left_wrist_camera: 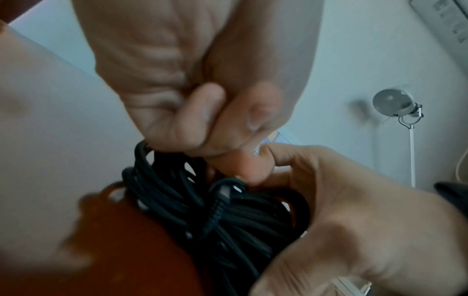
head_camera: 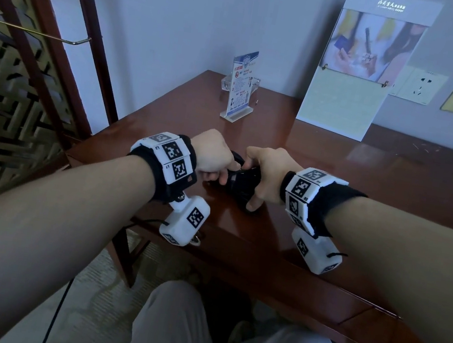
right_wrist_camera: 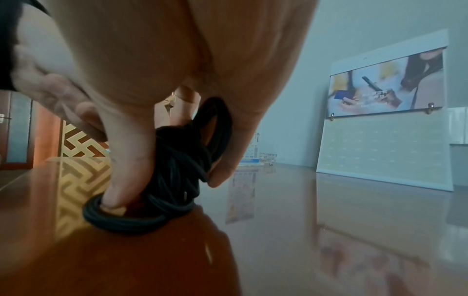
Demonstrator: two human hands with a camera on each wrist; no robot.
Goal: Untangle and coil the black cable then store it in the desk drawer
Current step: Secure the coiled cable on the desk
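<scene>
Mostly hidden, the black cable (head_camera: 242,184) is gripped by left hand (head_camera: 212,156) and right hand (head_camera: 268,171).

A hotel room, by the signs: a glossy reddish-brown wooden surface (head_camera: 322,168) carrying a clear acrylic notice stand (head_camera: 241,85), a white leaning service placard (head_camera: 361,65), beside a carved lattice screen (head_camera: 13,75).
</scene>
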